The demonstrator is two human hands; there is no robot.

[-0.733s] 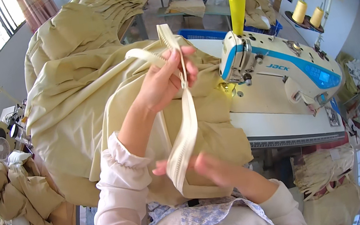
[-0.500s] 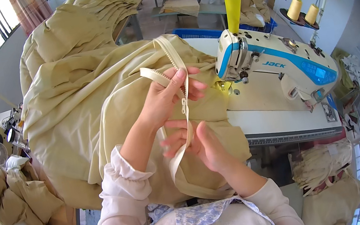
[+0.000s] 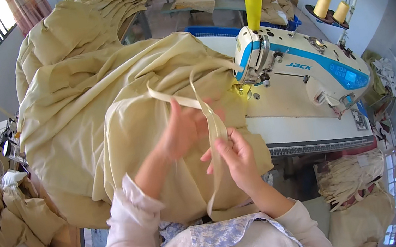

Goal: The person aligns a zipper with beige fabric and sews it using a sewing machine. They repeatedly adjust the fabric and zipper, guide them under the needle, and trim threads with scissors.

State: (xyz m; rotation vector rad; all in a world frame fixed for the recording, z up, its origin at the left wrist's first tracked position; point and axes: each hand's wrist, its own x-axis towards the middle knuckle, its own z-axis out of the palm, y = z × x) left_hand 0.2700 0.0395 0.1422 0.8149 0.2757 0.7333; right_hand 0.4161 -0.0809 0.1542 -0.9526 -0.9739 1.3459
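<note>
A long cream zipper tape (image 3: 217,125) dangles in loops over a large spread of beige fabric (image 3: 130,130). My right hand (image 3: 233,157) grips the tape between thumb and fingers, just below the middle of the view. Just left of it, my left hand (image 3: 178,132) is smeared by motion, thumb raised and fingers apart behind the tape; it looks open, with its fingertips partly hidden. Right of the fabric stands a white and blue sewing machine (image 3: 299,68) on its white table (image 3: 299,127).
Piled fabric (image 3: 65,30) extends to the back left; puffy beige pieces (image 3: 15,229) hang at lower left. A yellow holder (image 3: 253,2), thread cones (image 3: 323,6) and a blue basket (image 3: 208,29) are at the back right. Bundled cream strips (image 3: 345,179) lie at lower right.
My left hand has moved down and released its grip on the zipper. My right hand has risen and closed on it. The zipper's upper loops have swung lower.
</note>
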